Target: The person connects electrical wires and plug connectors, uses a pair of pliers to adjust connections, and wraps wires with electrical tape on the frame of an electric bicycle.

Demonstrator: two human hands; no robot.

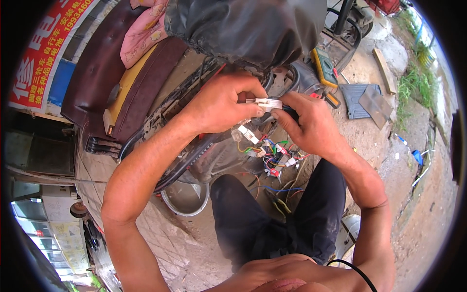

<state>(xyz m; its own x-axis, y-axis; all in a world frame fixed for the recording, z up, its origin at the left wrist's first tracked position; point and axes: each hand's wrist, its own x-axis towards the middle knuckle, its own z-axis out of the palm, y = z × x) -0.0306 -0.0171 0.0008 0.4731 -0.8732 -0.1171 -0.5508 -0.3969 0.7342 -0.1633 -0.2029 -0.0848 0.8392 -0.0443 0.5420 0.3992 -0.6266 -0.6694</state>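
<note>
My left hand (pixel 219 103) and my right hand (pixel 314 122) meet in front of the vehicle's frame. Between their fingertips is a white plastic connector (pixel 269 103), pinched from both sides; the fingers partly cover it. Just below hangs another white connector (pixel 249 135). Under my right hand, a tangle of coloured wires (pixel 276 155) with small white and red plugs spreads out. A large piece covered in wrinkled black sheeting (pixel 248 31) rises beyond my hands.
A yellow multimeter (pixel 324 68) lies at the far right, near a dark tray (pixel 355 100). Pliers (pixel 278 203) rest between my knees, and a round metal basin (pixel 186 198) sits to their left. A maroon padded seat (pixel 92 58) stands at the left.
</note>
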